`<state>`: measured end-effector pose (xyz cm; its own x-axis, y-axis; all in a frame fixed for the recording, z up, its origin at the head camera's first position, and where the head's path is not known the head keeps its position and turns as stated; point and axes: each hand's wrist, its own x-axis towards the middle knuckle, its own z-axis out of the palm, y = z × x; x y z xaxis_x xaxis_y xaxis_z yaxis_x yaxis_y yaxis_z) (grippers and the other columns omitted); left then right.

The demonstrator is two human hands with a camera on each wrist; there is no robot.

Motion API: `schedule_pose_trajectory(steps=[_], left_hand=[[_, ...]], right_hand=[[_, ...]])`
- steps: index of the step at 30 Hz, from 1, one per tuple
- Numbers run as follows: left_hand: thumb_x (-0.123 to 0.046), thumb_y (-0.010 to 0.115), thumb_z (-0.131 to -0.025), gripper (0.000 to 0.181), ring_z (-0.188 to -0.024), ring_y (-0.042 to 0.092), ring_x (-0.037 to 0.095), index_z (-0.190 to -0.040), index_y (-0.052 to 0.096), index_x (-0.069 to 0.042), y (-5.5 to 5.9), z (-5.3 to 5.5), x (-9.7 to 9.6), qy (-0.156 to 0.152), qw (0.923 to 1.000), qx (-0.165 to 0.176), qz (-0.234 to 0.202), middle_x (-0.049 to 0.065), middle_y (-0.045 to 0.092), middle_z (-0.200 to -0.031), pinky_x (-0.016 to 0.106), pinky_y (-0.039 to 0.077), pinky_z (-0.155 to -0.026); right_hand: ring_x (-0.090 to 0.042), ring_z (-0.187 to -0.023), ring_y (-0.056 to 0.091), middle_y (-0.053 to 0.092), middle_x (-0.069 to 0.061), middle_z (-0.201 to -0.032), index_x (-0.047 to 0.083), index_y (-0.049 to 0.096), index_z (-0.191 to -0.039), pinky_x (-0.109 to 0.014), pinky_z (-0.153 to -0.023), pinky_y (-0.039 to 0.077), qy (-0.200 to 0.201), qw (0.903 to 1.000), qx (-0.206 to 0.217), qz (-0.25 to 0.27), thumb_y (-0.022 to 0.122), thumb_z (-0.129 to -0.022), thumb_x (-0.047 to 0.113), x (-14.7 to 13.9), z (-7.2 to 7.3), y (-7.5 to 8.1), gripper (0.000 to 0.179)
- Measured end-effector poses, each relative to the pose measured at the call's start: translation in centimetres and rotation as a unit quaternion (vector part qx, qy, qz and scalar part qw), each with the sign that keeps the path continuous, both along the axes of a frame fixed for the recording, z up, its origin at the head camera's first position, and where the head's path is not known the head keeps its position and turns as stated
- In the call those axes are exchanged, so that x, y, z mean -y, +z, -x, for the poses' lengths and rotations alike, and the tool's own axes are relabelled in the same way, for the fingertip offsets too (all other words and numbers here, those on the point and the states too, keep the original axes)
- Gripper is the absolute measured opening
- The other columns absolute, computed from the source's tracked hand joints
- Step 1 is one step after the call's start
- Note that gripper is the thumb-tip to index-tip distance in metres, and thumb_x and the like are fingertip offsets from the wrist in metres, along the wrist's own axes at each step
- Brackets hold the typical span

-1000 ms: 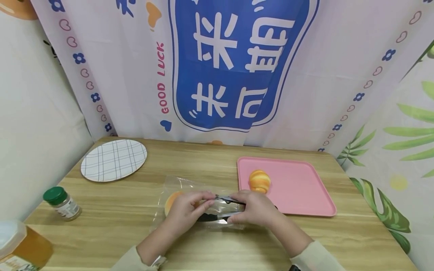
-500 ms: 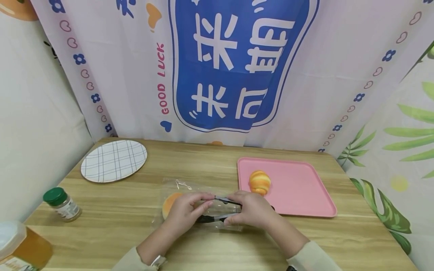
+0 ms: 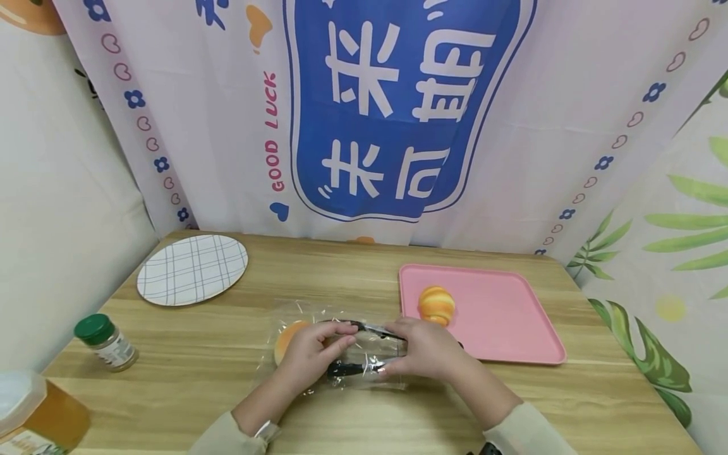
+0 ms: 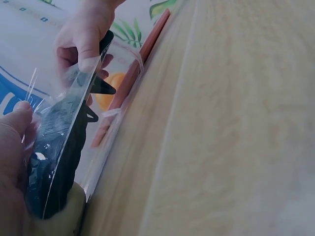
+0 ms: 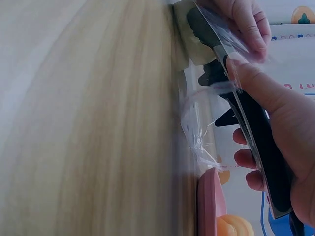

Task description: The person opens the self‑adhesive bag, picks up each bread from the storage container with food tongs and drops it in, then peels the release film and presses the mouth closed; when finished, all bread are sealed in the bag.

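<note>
My right hand grips a pair of black tongs, whose arms stand apart and point left. Its fingers and thumb wrap the black handle in the right wrist view. Clear, glinting plastic covers the scalloped black end of the tongs in the left wrist view. That plastic belongs to a clear bag spread on the table, with a round orange-topped bun at its left end. My left hand pinches the bag between thumb and fingertips, beside the tongs, and hides part of the bun.
A pink tray holding a striped croissant lies right behind my right hand. At the back left sits a checked oval plate. A green-capped shaker and an amber jar stand along the table's left side.
The black arms of the tongs have shifted slightly left toward my left hand, and the bag's plastic is more crinkled around them. Both hands stay almost in place.
</note>
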<state>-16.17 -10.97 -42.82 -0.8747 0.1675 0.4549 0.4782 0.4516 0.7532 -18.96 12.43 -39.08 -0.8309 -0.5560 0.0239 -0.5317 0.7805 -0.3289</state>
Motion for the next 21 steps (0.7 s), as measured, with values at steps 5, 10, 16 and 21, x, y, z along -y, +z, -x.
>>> schedule_pose_trajectory(steps=[5,10,16,21], left_hand=[[-0.012,0.076,-0.083,0.014,-0.066,0.054,-0.003,-0.097,0.076,-0.009,-0.1,0.1,-0.2,0.003,0.9998,0.016,0.008,0.008,0.076,-0.102,0.017,0.049,-0.055],[-0.015,0.076,-0.084,0.014,-0.082,0.070,0.014,-0.097,0.076,-0.011,0.0,0.1,-0.1,0.025,0.9989,0.034,0.022,0.007,0.075,-0.108,0.019,0.051,-0.061],[-0.014,0.075,-0.085,0.014,-0.096,0.072,0.022,-0.099,0.075,-0.013,0.3,0.1,0.2,0.033,0.9983,0.036,0.031,0.003,0.075,-0.110,0.019,0.052,-0.065],[-0.014,0.075,-0.085,0.014,-0.083,0.070,0.013,-0.099,0.075,-0.012,0.4,0.4,0.4,0.029,0.9984,0.020,0.044,0.002,0.075,-0.109,0.017,0.045,-0.054]], right_hand=[[-0.020,-0.106,0.065,0.067,-0.004,-0.125,0.014,0.062,-0.131,-0.042,-0.088,0.057,0.005,1.0000,-0.002,0.008,0.083,-0.066,0.057,-0.9,0.1,0.2,0.082],[-0.019,-0.109,0.065,0.069,0.000,-0.122,0.019,0.064,-0.128,-0.042,-0.090,0.056,-0.004,0.9998,-0.017,0.004,0.082,-0.066,0.059,-2.6,0.2,0.5,0.076],[-0.025,-0.115,0.065,0.067,-0.003,-0.128,0.019,0.065,-0.128,-0.047,-0.093,0.055,-0.022,0.9992,-0.030,-0.014,0.080,-0.068,0.059,-5.3,0.0,1.3,0.074],[-0.028,-0.120,0.062,0.066,-0.006,-0.129,0.017,0.064,-0.129,-0.049,-0.098,0.052,-0.049,0.9983,-0.028,-0.013,0.082,-0.067,0.059,-7.5,-0.6,2.1,0.077]])
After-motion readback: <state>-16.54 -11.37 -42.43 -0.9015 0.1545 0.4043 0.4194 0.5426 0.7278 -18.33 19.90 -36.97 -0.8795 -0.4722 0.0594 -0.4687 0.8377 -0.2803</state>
